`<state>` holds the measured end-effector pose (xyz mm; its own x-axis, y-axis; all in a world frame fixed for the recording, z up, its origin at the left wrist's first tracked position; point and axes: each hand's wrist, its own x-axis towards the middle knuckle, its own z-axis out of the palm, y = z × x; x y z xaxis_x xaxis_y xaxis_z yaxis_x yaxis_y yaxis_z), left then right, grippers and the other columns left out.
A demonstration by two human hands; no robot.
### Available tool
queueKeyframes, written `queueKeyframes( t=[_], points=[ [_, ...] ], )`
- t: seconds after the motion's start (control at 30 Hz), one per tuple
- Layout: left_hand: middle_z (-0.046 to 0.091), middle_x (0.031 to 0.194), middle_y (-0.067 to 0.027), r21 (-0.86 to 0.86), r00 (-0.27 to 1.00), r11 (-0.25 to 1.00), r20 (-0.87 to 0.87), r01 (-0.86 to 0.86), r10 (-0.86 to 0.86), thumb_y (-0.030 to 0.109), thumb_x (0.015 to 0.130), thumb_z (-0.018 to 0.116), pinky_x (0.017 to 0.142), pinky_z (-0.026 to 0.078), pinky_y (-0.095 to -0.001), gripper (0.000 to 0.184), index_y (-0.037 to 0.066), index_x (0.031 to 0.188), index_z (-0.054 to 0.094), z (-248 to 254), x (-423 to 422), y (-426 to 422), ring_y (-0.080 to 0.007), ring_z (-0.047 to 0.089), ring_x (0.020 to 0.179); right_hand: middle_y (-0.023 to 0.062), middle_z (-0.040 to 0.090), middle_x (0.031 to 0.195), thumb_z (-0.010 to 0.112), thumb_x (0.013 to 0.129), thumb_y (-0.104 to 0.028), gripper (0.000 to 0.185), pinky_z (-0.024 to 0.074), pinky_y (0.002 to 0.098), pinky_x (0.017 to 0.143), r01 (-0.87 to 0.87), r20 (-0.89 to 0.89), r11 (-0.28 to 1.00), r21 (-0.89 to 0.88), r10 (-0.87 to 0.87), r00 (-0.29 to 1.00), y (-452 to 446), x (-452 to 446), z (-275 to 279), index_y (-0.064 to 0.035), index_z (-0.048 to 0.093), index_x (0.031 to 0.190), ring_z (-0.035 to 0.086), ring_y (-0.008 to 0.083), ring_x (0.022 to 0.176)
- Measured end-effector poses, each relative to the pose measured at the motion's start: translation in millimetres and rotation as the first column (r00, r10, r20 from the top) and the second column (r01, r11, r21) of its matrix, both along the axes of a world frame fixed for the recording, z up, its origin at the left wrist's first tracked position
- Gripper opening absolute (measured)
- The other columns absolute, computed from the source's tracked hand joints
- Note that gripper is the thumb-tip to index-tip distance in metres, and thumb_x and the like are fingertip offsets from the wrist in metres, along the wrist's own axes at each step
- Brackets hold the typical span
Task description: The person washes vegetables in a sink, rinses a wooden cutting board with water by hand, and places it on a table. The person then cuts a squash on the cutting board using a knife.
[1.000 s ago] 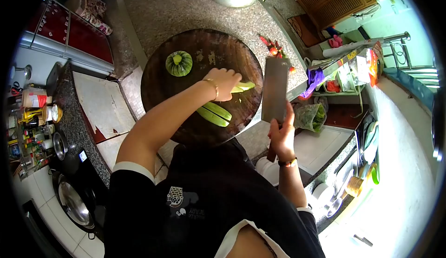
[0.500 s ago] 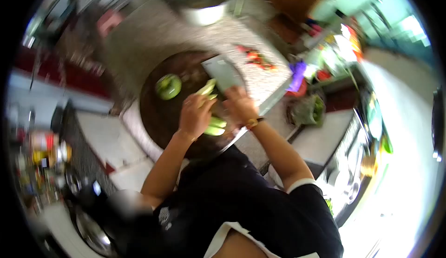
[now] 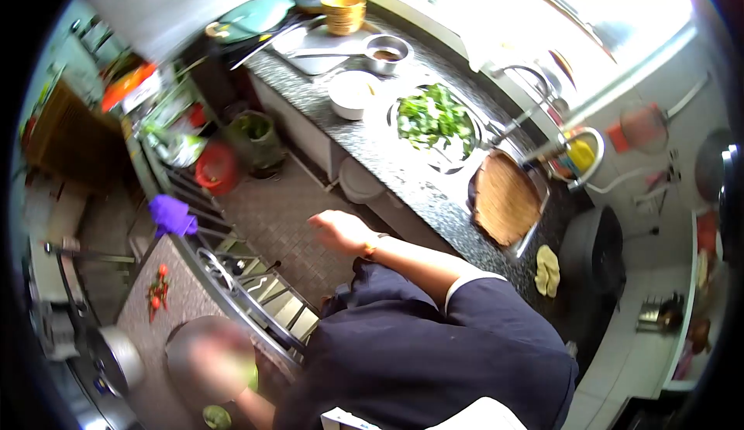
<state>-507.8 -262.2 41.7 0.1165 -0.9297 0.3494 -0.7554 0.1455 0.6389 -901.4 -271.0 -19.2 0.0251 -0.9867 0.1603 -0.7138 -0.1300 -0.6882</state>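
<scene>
My right hand (image 3: 341, 232) is over the tiled floor gap between the table and the counter, with nothing in it and its fingers loosely extended. At the lower left, my left hand (image 3: 219, 360) is smeared by blur above the dark round chopping board (image 3: 273, 376); its fingers and anything in them cannot be made out. A bit of light green (image 3: 253, 377) shows beside that hand. The round striped green squash (image 3: 217, 417) lies at the bottom edge of the view. The cleaver is not visible.
Red chillies (image 3: 157, 294) and a metal pot (image 3: 118, 359) are on the stone table (image 3: 139, 318). Along the counter (image 3: 403, 170) are leafy greens (image 3: 435, 120) in a basin, a white bowl (image 3: 353, 95), a saucepan (image 3: 386, 54) and a woven tray (image 3: 505, 197). A metal rack stands beside the table.
The view has swung right to the counter and sink. My right hand has left the board and the cleaver it held; my left hand remains over the board.
</scene>
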Motion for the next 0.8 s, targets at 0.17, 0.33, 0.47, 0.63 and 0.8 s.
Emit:
queueKeyframes(
  t=[0.17, 0.33, 0.47, 0.63, 0.8],
  points=[
    [0.046, 0.077, -0.0033, -0.140, 0.909, 0.898, 0.063, 0.416, -0.411, -0.009, 0.070, 0.053, 0.055, 0.037, -0.0259, 0.014, 0.002, 0.079, 0.055, 14.5, -163.8, -44.8, -0.0131, 0.041, 0.062, 0.0094, 0.062, 0.086, 0.051, 0.081, -0.008, 0.022, 0.0474, 0.0304, 0.074, 0.557, 0.338, 0.801, 0.219, -0.598, 0.727, 84.5, -143.6, -12.9, -0.0065, 0.059, 0.101, 0.060, 0.0198, 0.082],
    [0.050, 0.072, -0.0081, -0.148, 0.634, 0.634, -0.056, 0.759, -0.771, -0.007, 0.065, 0.055, 0.054, 0.043, -0.0313, 0.020, 0.004, 0.080, 0.060, 18.3, -379.3, -25.8, -0.0205, 0.052, 0.061, 0.0045, 0.052, 0.070, 0.043, 0.082, -0.009, 0.010, 0.0419, 0.0288, 0.060, 0.843, 0.296, 0.534, 0.069, -0.818, 0.494, 157.7, -245.1, -40.9, -0.0037, 0.051, 0.081, 0.048, 0.0159, 0.062],
    [0.057, 0.099, -0.0185, -0.018, 0.297, 0.302, -0.133, 0.953, -0.946, 0.002, 0.065, 0.058, 0.081, 0.047, -0.0410, 0.029, 0.008, 0.093, 0.061, -28.9, -496.7, -3.6, -0.0323, 0.056, 0.098, 0.0081, 0.057, 0.072, 0.049, 0.077, -0.007, 0.018, 0.0453, 0.0336, 0.063, 0.931, 0.361, 0.313, 0.187, -0.903, 0.231, 199.1, -291.7, -39.9, -0.0046, 0.054, 0.094, 0.055, 0.0208, 0.065],
    [0.024, 0.140, -0.0248, 0.557, -0.154, -0.047, 0.147, 0.829, -0.977, 0.028, 0.065, 0.069, 0.108, 0.011, -0.0543, 0.065, 0.015, 0.125, 0.046, -59.2, -557.5, 0.3, -0.0448, 0.009, 0.133, 0.0231, 0.027, 0.142, 0.061, 0.067, -0.009, 0.082, 0.0262, 0.0445, 0.106, 0.870, -0.210, 0.241, 0.430, -0.911, 0.356, 262.6, -293.7, -60.7, -0.0194, 0.025, 0.141, 0.027, 0.0355, 0.131],
    [0.034, 0.135, -0.0186, 0.432, -0.088, -0.035, 0.103, 0.901, -0.991, 0.031, 0.064, 0.071, 0.106, 0.018, -0.0510, 0.061, 0.013, 0.119, 0.053, -91.0, -593.0, -54.4, -0.0408, 0.023, 0.130, 0.0179, 0.052, 0.121, 0.065, 0.072, -0.004, 0.084, 0.0279, 0.0393, 0.105, 0.857, 0.490, 0.126, 0.499, -0.857, -0.159, 297.1, -274.4, -63.8, -0.0052, 0.019, 0.142, 0.050, 0.0247, 0.113]
  ],
)
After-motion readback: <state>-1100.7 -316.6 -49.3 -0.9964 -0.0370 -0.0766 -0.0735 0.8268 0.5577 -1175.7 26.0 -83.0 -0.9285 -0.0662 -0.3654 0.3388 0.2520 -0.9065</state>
